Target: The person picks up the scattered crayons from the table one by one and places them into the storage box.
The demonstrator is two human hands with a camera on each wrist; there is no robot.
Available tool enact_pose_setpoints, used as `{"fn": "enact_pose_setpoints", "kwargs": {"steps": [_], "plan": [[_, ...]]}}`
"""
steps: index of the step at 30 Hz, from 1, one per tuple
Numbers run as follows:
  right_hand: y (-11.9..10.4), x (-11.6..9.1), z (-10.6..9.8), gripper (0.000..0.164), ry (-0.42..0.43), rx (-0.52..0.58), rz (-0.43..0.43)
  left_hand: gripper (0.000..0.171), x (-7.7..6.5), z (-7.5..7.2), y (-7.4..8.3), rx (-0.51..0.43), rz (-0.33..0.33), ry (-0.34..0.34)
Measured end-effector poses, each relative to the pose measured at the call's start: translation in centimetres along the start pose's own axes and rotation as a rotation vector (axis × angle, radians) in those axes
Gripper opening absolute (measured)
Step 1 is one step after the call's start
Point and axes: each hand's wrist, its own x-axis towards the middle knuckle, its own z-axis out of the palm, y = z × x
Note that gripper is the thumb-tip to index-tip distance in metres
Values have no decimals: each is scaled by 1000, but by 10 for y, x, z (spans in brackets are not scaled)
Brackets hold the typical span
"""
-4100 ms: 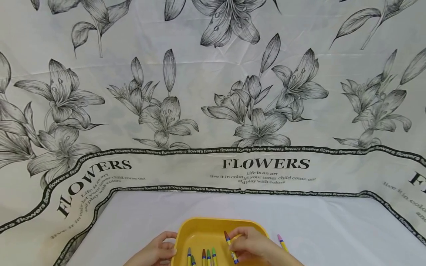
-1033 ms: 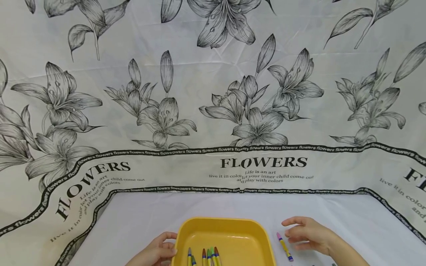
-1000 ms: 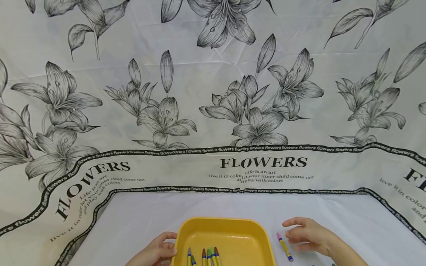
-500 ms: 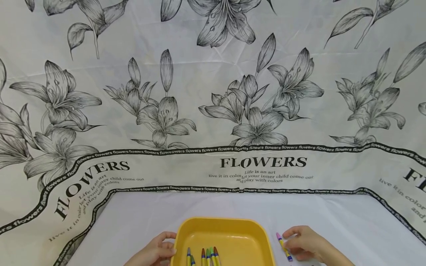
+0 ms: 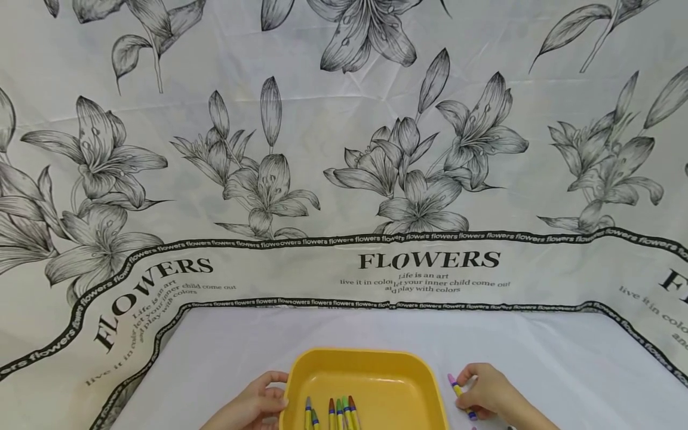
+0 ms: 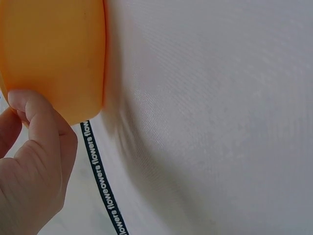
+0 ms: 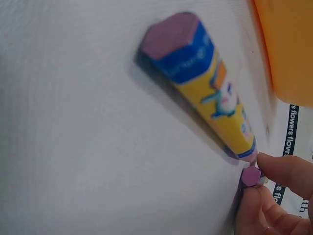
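My left hand (image 5: 255, 401) grips the left side of a yellow plastic tray (image 5: 371, 353); in the left wrist view its fingers and thumb meet at the tray's wall (image 6: 56, 54). Several crayons (image 5: 332, 411) in yellow-and-blue wrappers lie inside, with grey, green and brown tips. Right of the tray, my right hand (image 5: 491, 391) pinches a pink crayon (image 5: 455, 387) between thumb and fingers, low at the white cloth. In the right wrist view the held crayon's flat end (image 7: 252, 176) shows between the fingertips. Another crayon (image 7: 210, 88) with a mauve end lies close to the camera.
A white cloth (image 5: 231, 340) covers the table. Behind it hangs a curtain (image 5: 301, 269) printed with lilies and "FLOWERS", edged by dark bands. At the bottom edge of the head view, a pink crayon tip (image 5: 474, 428) peeks in below the right hand.
Earlier, my right hand held a brown crayon over the tray; that crayon now lies inside. The right hand moved right, came down and took hold of the pink crayon. The left hand stayed.
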Motion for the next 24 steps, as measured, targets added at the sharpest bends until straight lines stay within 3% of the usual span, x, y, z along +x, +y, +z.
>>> {"fn": "enact_pose_setpoints", "kwargs": {"steps": [6, 15, 24], "plan": [[-2, -1, 3, 26, -6, 61, 6, 42, 0, -1, 0, 3, -6, 1], [-3, -6, -6, 27, -106, 268, 35, 42, -1, -2, 0, -11, 9, -43], [-7, -5, -28, 30, -305, 496, -98, 43, 0, 0, 3, -9, -4, -23]]}}
